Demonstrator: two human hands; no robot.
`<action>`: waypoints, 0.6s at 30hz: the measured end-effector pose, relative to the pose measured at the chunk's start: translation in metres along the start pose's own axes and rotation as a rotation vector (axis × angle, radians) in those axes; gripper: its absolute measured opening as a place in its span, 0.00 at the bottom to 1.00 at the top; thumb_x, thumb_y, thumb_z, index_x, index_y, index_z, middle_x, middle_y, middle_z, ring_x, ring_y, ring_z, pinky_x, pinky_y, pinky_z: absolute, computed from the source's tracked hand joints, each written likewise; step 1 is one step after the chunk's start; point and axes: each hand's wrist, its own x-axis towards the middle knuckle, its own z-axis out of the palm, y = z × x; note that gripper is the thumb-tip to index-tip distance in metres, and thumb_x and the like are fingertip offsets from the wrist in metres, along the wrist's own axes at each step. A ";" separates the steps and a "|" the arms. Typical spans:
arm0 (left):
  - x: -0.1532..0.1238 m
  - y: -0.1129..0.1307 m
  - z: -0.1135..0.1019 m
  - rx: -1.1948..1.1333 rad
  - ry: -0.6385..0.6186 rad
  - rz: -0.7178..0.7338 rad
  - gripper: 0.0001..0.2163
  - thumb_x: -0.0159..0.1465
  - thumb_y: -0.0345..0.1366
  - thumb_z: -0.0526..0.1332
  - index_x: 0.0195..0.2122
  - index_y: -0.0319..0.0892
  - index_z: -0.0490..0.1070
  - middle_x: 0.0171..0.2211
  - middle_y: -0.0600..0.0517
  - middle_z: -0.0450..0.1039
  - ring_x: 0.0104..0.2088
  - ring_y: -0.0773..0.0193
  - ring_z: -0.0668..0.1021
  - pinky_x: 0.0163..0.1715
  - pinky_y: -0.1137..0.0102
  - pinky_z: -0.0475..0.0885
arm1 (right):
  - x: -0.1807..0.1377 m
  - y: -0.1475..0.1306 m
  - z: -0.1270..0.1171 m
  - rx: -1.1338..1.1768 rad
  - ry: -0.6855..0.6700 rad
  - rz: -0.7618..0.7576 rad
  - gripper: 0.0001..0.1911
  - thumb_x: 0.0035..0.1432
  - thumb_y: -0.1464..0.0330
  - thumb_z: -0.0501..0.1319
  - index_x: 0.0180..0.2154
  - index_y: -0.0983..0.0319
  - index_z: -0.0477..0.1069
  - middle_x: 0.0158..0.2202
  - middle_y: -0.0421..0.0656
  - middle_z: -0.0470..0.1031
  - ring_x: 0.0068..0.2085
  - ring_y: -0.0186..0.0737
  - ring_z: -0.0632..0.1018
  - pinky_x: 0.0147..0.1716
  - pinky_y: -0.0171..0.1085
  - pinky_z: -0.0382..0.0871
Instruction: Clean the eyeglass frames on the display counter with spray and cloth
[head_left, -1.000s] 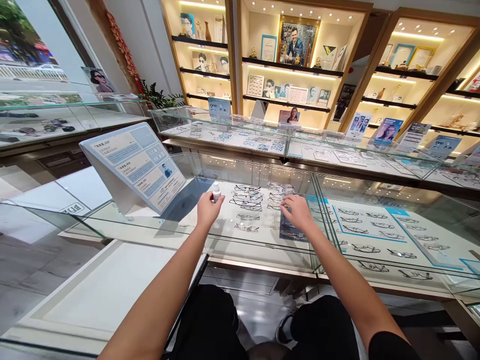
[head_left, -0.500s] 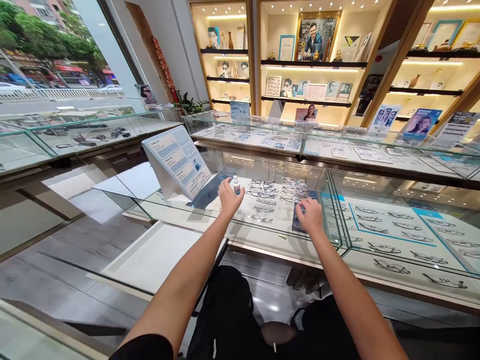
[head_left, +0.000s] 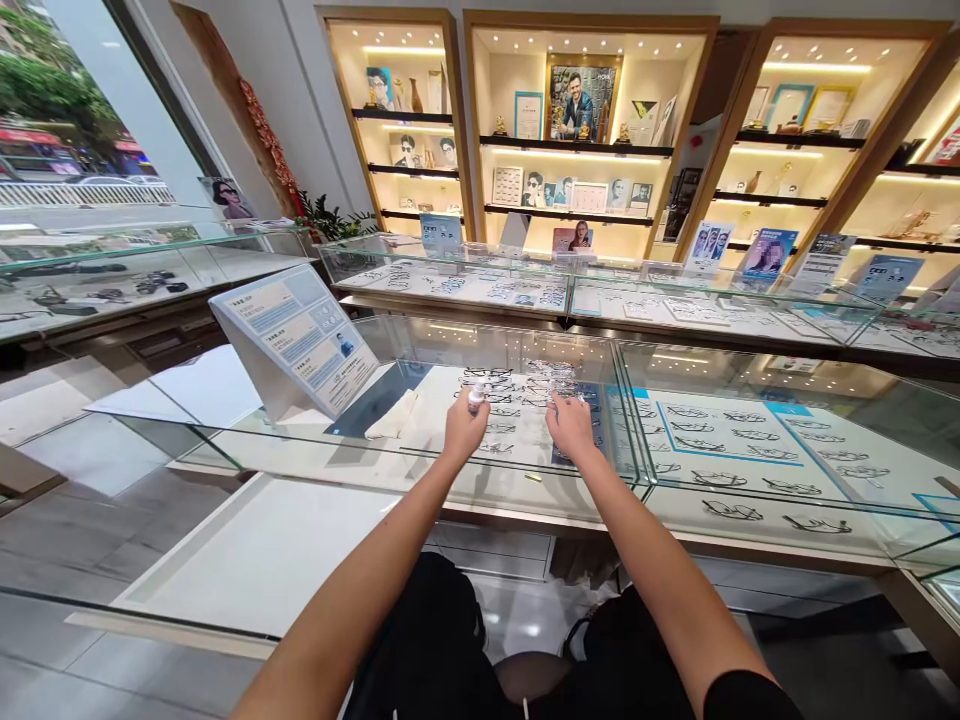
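My left hand point(head_left: 465, 428) is closed around a small white bottle point(head_left: 476, 397), whose top shows above the fingers, over the glass display case point(head_left: 420, 450). To its right, my right hand point(head_left: 571, 428) has its fingers curled together; a small pale shape shows at the fingertips, too unclear to name. Rows of eyeglasses point(head_left: 486, 376) lie under the glass beneath both hands. A beige cloth point(head_left: 395, 416) lies to the left of my left hand. Near the front edge there is a small yellowish strip point(head_left: 533, 477).
A slanted blue-and-white sign point(head_left: 296, 340) stands on the case at left. An open white drawer point(head_left: 259, 550) juts out below it. More eyeglasses point(head_left: 733, 510) fill the case at right. Another glass counter point(head_left: 450, 290) and lit shelves point(head_left: 577, 150) stand behind.
The view has turned to the right. My left hand, looser beside the bottle before, now wraps it. My right hand has come closer to my left, its fingers curled.
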 end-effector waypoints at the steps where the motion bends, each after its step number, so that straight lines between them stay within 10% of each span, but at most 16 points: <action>1: -0.005 0.006 0.006 -0.005 -0.029 0.002 0.06 0.66 0.41 0.57 0.36 0.47 0.64 0.26 0.56 0.66 0.28 0.61 0.69 0.31 0.69 0.62 | 0.001 -0.002 -0.001 -0.018 -0.012 0.009 0.23 0.73 0.65 0.49 0.62 0.62 0.70 0.53 0.51 0.83 0.58 0.50 0.73 0.57 0.45 0.54; 18: 0.022 -0.014 0.007 -0.136 -0.097 -0.160 0.19 0.53 0.58 0.60 0.32 0.46 0.71 0.19 0.55 0.70 0.24 0.55 0.73 0.28 0.65 0.69 | 0.018 -0.023 -0.041 -0.209 -0.115 0.138 0.18 0.67 0.63 0.56 0.41 0.61 0.84 0.42 0.52 0.86 0.48 0.52 0.82 0.54 0.48 0.63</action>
